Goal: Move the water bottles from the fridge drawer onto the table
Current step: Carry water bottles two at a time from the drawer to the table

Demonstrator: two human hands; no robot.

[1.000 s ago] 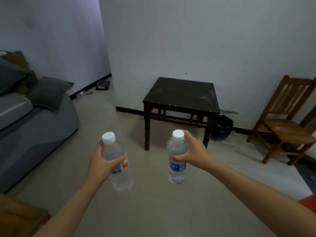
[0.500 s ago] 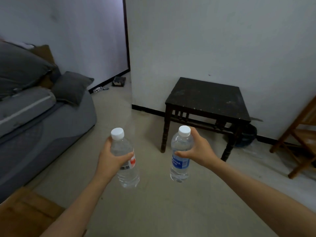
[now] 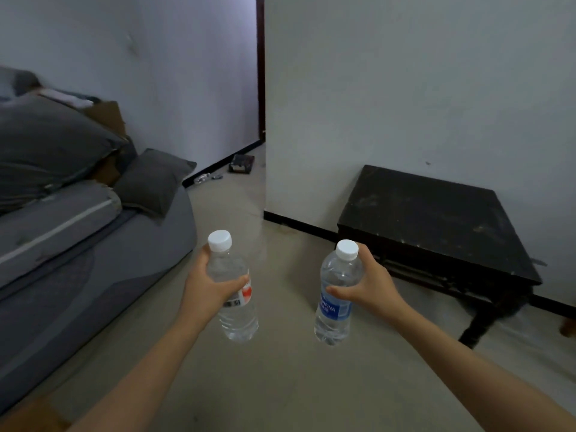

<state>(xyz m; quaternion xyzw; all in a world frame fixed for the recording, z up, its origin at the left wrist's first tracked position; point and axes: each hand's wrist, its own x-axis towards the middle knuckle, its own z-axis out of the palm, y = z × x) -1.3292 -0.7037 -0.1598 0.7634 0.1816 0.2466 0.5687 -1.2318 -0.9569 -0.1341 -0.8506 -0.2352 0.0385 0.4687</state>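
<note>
Shifting right and nearer in view since half a second ago: the square dark wooden table [image 3: 436, 219]. I'm seeing both arms still reaching out over the pale floor [image 3: 280, 385]. The left hand [image 3: 205, 286] is gripping the clear plastic water bottle with the red label [image 3: 238, 319], fingers curling behind it, thumb lying across the front. The right hand [image 3: 375, 286] is gripping the clear plastic water bottle with the blue label [image 3: 333, 308], thumb pressing just above the label, fingers wrapping behind. Both bottles are hanging upright in the air, white-capped, apart from each other, short of the table. The grey sofa [image 3: 109, 263] with the dark grey cushion [image 3: 152, 182] is sitting at left.
</note>
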